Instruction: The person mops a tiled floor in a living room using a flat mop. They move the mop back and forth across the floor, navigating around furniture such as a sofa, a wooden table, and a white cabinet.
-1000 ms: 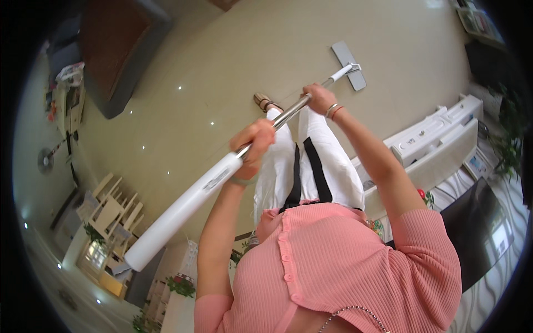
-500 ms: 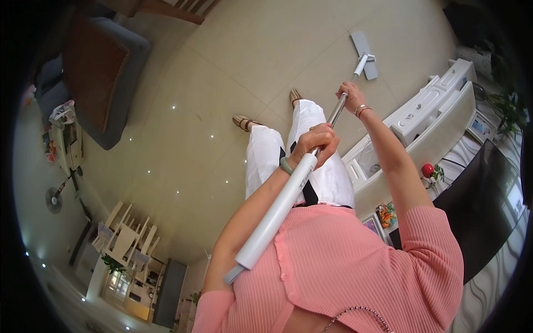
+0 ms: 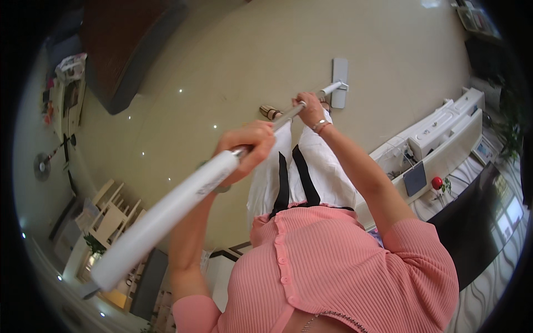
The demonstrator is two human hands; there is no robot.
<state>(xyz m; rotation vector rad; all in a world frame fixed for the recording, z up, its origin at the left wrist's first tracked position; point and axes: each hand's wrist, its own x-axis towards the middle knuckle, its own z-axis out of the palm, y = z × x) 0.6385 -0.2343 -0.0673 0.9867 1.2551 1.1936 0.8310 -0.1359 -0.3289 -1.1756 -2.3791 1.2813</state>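
Note:
I hold a flat mop slantwise in front of me with both hands. My left hand [image 3: 247,149] is closed round the metal pole just past the thick white handle [image 3: 161,222], whose end sticks out to the lower left. Farther along the pole, my right hand [image 3: 311,112] is wrapped round it, with a bracelet at the wrist. Beyond that hand the pole runs to the grey-white flat mop head [image 3: 340,83], which lies on the tiled floor close to my feet.
A long white low cabinet [image 3: 438,141] runs along the right, with a dark television screen [image 3: 472,227] and a red ornament [image 3: 437,182] by it. At the upper left is a grey sofa [image 3: 125,91] with a brown top. A fan [image 3: 42,166] and pale chairs [image 3: 114,213] are farther left.
The mop head has come closer to my feet and turned upright in view. The handle's end has swung out left, and both hands have moved left with the pole.

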